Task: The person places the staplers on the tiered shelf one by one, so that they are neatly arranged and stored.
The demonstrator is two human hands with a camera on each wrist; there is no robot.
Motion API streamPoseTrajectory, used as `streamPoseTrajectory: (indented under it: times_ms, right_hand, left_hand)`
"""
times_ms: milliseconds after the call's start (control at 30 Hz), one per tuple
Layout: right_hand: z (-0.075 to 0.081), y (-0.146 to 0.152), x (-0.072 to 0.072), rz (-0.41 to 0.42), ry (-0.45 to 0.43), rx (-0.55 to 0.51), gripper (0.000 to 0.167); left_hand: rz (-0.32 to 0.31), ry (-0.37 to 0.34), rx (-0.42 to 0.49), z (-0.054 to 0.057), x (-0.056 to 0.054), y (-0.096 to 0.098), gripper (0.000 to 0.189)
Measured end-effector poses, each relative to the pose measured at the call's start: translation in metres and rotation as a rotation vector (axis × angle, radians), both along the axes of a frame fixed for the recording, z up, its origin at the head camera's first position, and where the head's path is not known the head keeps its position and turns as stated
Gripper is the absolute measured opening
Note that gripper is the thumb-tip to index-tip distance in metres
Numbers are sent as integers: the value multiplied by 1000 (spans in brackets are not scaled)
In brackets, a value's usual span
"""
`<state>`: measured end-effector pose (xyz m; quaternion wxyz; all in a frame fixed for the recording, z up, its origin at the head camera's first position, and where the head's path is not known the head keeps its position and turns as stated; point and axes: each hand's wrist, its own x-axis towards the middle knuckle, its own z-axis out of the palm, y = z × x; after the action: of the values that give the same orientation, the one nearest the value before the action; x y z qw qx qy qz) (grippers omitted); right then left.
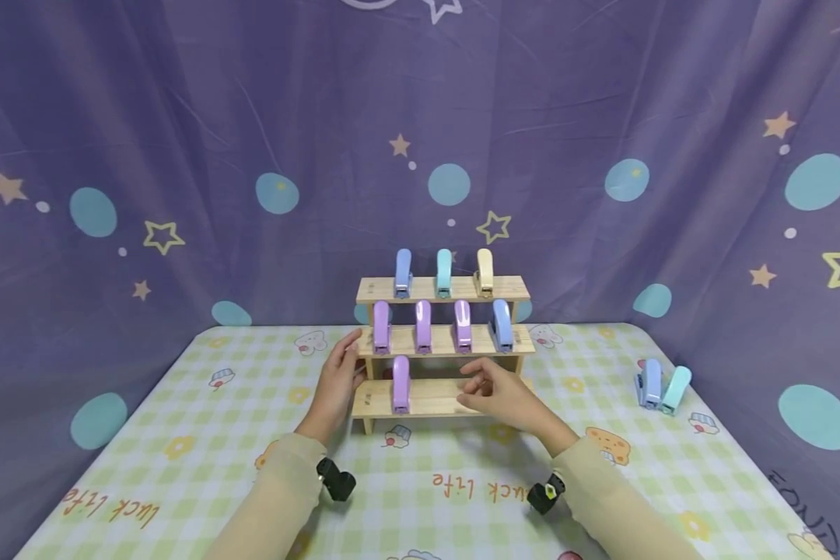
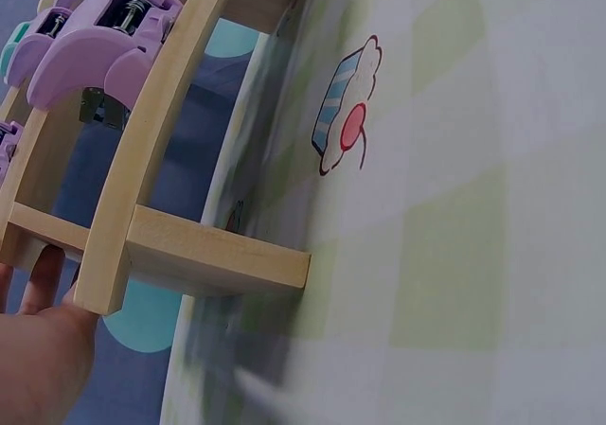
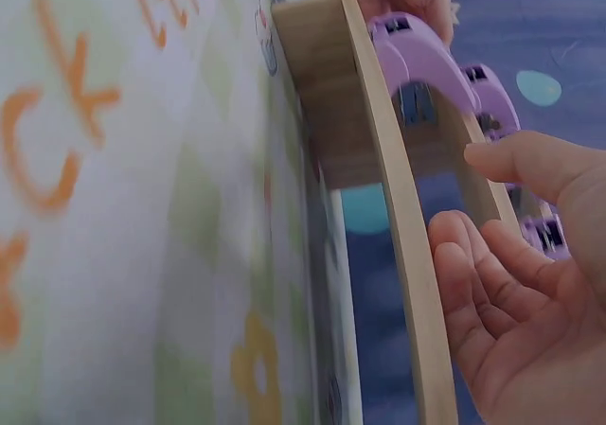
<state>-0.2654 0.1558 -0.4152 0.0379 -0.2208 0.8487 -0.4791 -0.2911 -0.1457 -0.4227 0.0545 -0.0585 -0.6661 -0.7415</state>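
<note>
A three-tier wooden display rack (image 1: 430,399) holds several small staplers. My left hand (image 1: 337,384) holds the rack's left end, its fingers at the edge of the middle tier. My right hand (image 1: 505,397) hovers over the right part of the bottom tier, thumb and fingers apart with nothing between them. On that tier's left part stands a purple stapler (image 1: 400,385). The middle tier bears three purple staplers, one of them a central purple stapler (image 1: 423,327), and a blue stapler (image 1: 502,325) at the right.
Blue (image 1: 403,272), turquoise (image 1: 444,272) and cream staplers (image 1: 485,272) stand on the top tier. Another blue stapler (image 1: 650,383) and a turquoise stapler (image 1: 676,389) sit at the table's right side. A checked cloth (image 1: 203,467) covers the table; a purple curtain (image 1: 364,93) hangs behind.
</note>
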Motion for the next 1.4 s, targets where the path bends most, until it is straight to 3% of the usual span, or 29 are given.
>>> streamPoseTrajectory:
  times_ms: [233,533,867,1133,1400]
  right_hand:
    - [1,39,4,-28,-5,23,42]
    - [6,104,9,-176,31,110,35]
    - [9,183,15,-377,53,143,45]
    - [4,224,25,-584,51,269,51]
    - [-4,252,31,-734,-21,218,62]
  left_hand:
    - [8,-3,4,0,0,1,47]
    - [1,-5,0,1,2,0,49]
    - [11,-4,-8,0,0,0,48]
    - [19,-3,-20,-1,-1,-1,48]
    - [16,-6,-8,-1,0,-1,47]
